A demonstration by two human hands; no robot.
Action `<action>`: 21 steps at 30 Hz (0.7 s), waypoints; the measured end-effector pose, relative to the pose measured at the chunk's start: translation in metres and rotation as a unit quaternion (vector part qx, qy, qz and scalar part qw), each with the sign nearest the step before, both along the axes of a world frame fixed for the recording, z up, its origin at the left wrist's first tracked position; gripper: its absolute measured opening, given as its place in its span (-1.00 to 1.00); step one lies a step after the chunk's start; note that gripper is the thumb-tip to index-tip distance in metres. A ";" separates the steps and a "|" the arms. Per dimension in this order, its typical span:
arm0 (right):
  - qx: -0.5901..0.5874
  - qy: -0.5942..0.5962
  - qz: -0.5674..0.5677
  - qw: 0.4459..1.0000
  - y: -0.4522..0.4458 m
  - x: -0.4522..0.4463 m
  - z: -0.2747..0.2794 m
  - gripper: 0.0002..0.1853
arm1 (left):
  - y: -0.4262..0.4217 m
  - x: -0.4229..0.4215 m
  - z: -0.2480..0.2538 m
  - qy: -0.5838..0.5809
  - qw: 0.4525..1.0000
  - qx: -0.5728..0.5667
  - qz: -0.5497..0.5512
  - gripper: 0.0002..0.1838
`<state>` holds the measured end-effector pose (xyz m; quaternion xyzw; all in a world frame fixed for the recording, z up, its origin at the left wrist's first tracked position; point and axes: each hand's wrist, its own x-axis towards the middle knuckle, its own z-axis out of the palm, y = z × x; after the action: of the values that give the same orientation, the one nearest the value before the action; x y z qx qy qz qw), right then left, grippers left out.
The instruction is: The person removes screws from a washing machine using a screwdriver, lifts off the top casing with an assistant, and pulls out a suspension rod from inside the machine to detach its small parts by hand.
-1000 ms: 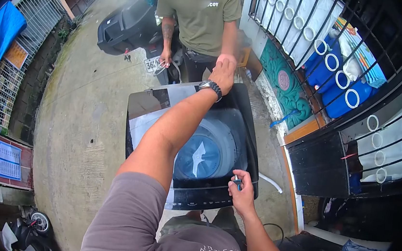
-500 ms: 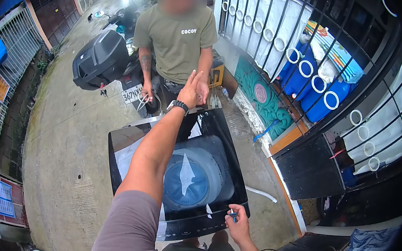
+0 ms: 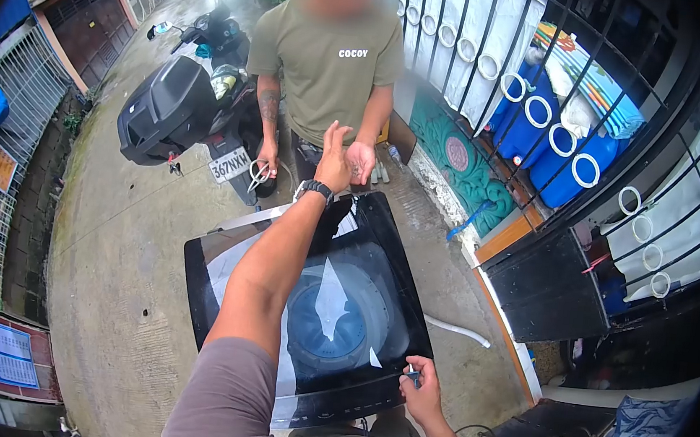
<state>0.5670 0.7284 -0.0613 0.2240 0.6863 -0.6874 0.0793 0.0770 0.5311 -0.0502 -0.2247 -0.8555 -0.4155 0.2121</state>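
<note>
My left hand (image 3: 335, 163) reaches over the far edge of a black top-load washing machine (image 3: 406, 333), its fingers extended beside the upturned palm (image 3: 360, 162) of a person facing me. Small bits seem to lie in that palm, too small to name. Near the machine's front right corner, my right hand (image 3: 424, 389) is closed around a small dark blue tool (image 3: 413, 375). Through the machine's glossy lid a round blue tub (image 3: 328, 313) shows, with bright reflections over it. The other person's lower hand (image 3: 267, 160) holds a looped pale cable (image 3: 259, 178).
Behind the person stands a motorcycle with a black top box (image 3: 167, 108). Barred window grilles, blue drums (image 3: 561, 167) and a black panel (image 3: 550, 284) are on the right. A white hose (image 3: 457, 328) lies on the concrete beside the machine.
My left hand has drawn back from on top of the person's palm to beside it, uncovering it. The view has tilted up, showing more of the street. My right hand keeps the tool.
</note>
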 end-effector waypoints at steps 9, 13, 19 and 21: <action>0.062 0.032 0.023 0.997 -0.006 -0.015 -0.013 -0.55 | 0.035 -0.007 0.022 -0.009 1.000 0.017 -0.019 -0.36; 0.074 0.041 0.019 0.996 -0.009 -0.015 -0.010 -0.55 | 0.042 0.002 0.021 0.018 1.000 -0.005 0.018 -0.37; 0.051 0.038 0.003 0.998 0.000 -0.011 -0.019 -0.53 | 0.028 -0.008 0.016 0.001 0.996 -0.061 0.065 -0.86; 0.025 0.046 -0.010 0.999 -0.001 -0.015 -0.019 -0.51 | 0.027 -0.010 0.010 0.029 0.996 -0.048 0.065 -0.85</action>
<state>0.5522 0.7278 -0.0804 0.2010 0.7041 -0.6802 0.0354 0.0667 0.5577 -0.0404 -0.1901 -0.8809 -0.3525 0.2522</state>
